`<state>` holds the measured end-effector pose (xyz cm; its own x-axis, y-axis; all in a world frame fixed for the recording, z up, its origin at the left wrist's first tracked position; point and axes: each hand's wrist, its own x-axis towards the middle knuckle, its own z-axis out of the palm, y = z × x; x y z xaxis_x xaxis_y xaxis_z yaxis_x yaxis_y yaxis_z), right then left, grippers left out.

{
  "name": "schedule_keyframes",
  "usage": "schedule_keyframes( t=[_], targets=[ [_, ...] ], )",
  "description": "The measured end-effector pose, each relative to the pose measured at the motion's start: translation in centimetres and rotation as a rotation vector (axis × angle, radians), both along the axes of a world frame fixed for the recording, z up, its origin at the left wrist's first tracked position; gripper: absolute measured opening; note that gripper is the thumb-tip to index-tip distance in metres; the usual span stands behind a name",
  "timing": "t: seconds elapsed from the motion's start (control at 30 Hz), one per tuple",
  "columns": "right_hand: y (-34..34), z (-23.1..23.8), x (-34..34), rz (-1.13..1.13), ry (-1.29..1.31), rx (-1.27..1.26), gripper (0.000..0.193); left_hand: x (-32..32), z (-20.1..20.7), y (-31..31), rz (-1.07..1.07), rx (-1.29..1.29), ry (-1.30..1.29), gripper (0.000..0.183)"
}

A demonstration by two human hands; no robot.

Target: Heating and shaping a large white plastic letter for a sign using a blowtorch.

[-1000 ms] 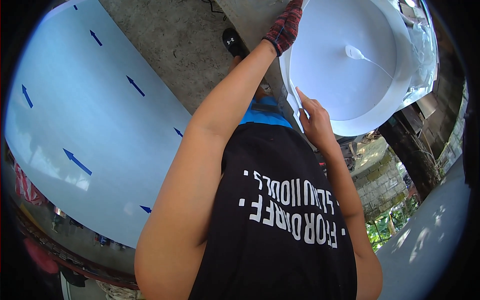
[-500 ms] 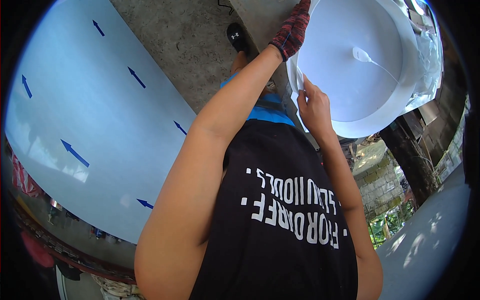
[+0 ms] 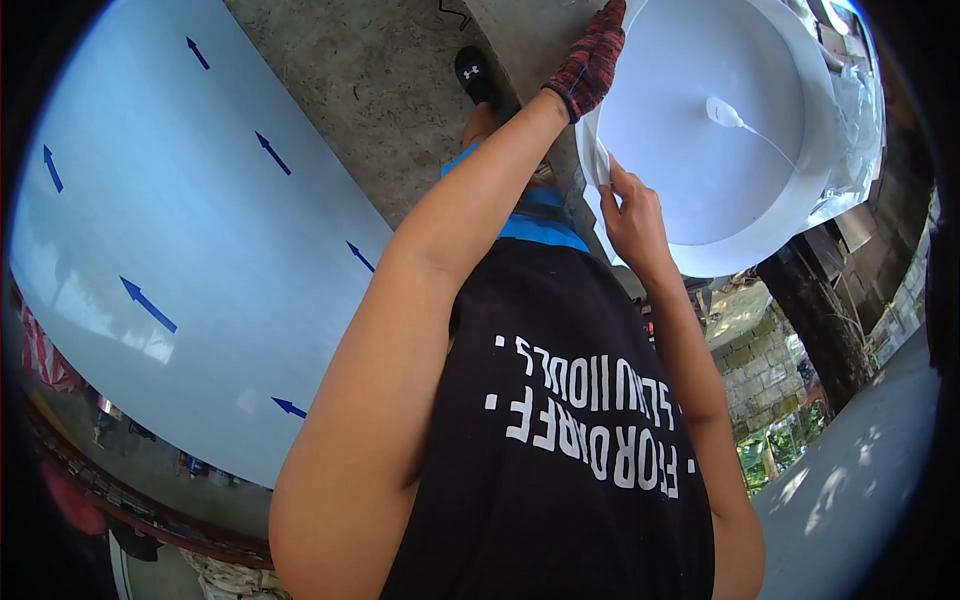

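At the upper right lies a large round white piece (image 3: 690,130) with a broad pale rim, like a shallow basin. A small white teardrop-shaped thing (image 3: 722,112) with a thin pale line trailing from it shows on its inner face. My left hand (image 3: 592,62), in a red and black knitted glove, rests along the rim's left side, fingers stretched out and close together; its fingertips reach the top of the picture. Bare, my right hand (image 3: 634,212) pinches a loose white strip (image 3: 602,165) at the rim's lower left between thumb and fingers.
A big pale blue glossy sheet (image 3: 190,220) with dark blue arrows spans the left side. A grey surface (image 3: 520,40) lies under the round piece. Crumpled clear plastic (image 3: 855,130) hangs at its right, above a dark tree trunk (image 3: 825,320).
Both hands have shifted very slightly to the right along with the near edge of the rim. The right hand keeps its pinch on the white strip.
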<state>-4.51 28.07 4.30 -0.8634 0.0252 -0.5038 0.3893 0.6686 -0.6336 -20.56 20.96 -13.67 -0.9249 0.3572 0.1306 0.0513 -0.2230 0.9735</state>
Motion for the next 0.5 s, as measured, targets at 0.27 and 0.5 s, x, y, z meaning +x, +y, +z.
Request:
schedule_keyframes(
  t=[0.27, 0.5],
  targets=[
    [0.7, 1.5, 0.7, 0.230, 0.029, 0.085, 0.050, 0.6, 0.9, -0.6, 0.070, 0.005, -0.013, 0.054],
    [1.6, 1.8, 3.1, 0.218, 0.060, 0.084, 0.050, 7.3, 6.3, -4.3, -0.136, -0.532, -0.242, 0.078]
  ],
)
